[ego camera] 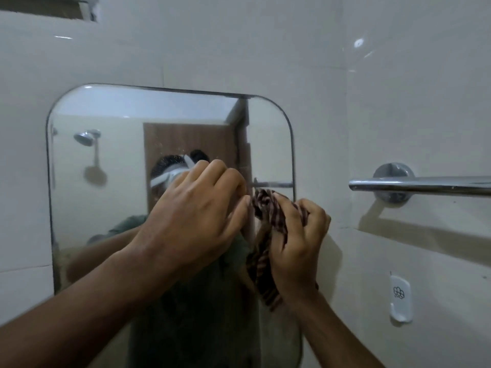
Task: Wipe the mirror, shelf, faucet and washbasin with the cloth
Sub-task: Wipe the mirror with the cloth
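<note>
A rounded rectangular mirror [106, 160] hangs on the white tiled wall, with specks on its glass near the middle. My right hand [297, 245] grips a bunched brown-and-white striped cloth [265, 224] at the mirror's right edge. My left hand [196, 213] is raised in front of the mirror just left of the cloth, fingers bent, thumb close to the cloth; whether it pinches the cloth is not visible. The shelf, faucet and washbasin are out of view.
A chrome towel bar [419, 185] sticks out from the right-hand wall at hand height. A white adhesive hook [400, 298] is fixed on the tile below it. A dark vent opening [47, 7] sits at the top left.
</note>
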